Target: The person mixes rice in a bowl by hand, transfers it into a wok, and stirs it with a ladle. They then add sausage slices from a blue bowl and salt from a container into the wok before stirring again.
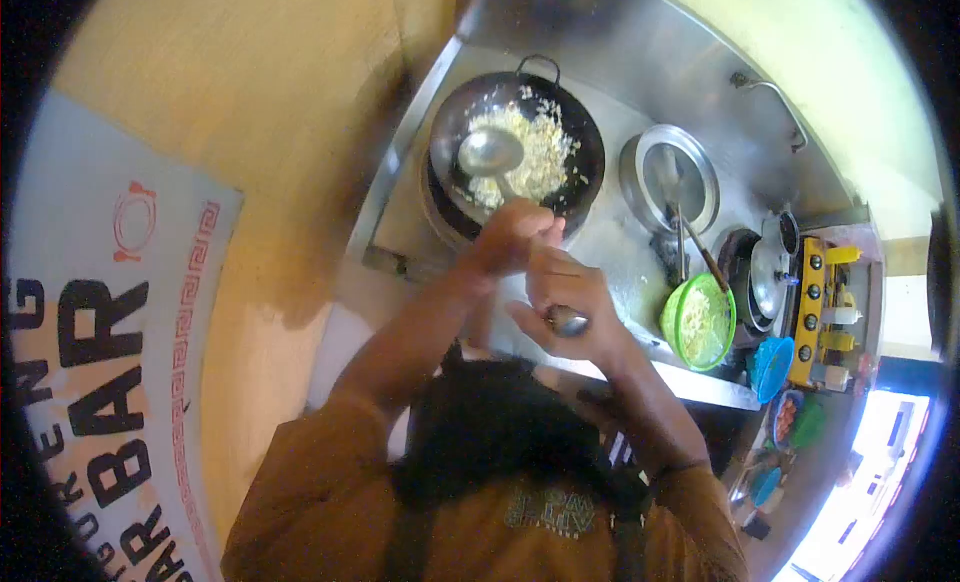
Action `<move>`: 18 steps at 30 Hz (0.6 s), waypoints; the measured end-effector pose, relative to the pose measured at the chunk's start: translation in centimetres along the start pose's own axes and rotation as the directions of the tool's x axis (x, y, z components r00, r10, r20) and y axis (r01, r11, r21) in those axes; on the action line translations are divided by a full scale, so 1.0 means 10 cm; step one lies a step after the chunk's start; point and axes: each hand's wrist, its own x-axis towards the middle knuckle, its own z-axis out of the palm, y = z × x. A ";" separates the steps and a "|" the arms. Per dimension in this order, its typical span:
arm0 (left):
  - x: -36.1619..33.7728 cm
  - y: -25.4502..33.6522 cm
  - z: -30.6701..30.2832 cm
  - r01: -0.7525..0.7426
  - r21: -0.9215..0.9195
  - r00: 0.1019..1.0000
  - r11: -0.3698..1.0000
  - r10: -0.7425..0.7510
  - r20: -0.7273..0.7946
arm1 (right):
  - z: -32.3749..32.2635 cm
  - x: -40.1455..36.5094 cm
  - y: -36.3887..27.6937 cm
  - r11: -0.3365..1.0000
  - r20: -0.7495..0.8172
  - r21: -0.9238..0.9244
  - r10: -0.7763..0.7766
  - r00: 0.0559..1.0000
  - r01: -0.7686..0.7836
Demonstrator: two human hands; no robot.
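A black wok [450, 107] holds pale, chopped food that looks like fried rice with egg [540, 137]. Over its left part hangs the round metal bowl of a ladle [490, 152]. My left hand [518, 230] is closed around the ladle's shaft, close to the wok's near rim. Lower on the same handle, my right hand [572, 287] is wrapped round it, and the rounded handle end sticks out below the palm. The wok's near edge is partly hidden by my left hand and forearm.
Right of the wok, utensils rest across a round metal pot [650, 172] and a green basket [672, 317] of pale shredded food. Beyond are a lidded pan [768, 282], a blue container [770, 370] and several bottles [840, 317]. A metal splashback [650, 42] borders the steel counter [625, 272].
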 end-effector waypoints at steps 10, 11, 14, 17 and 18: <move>0.29 -0.18 0.35 0.192 -0.229 0.972 0.954 -0.153 0.179 | -0.26 -0.07 0.22 0.997 -0.118 -0.021 0.072 0.990 -0.075; 0.14 -0.14 0.43 0.181 -0.215 0.974 0.960 -0.146 0.172 | -0.19 -0.18 0.18 0.995 -0.112 -0.008 0.098 0.989 -0.099; 0.25 -0.21 0.51 0.123 -0.296 0.975 0.947 -0.060 0.213 | -0.32 -0.11 0.14 0.998 -0.212 -0.037 0.048 0.976 -0.057; 0.17 -0.02 0.49 0.199 -0.253 0.959 0.947 -0.134 0.251 | -0.31 -0.18 0.21 0.995 -0.182 -0.044 0.077 0.980 -0.087; 0.16 -0.06 0.50 0.232 -0.289 0.940 0.929 -0.138 0.311 | -0.33 -0.20 0.29 0.994 -0.170 -0.074 0.068 0.983 -0.081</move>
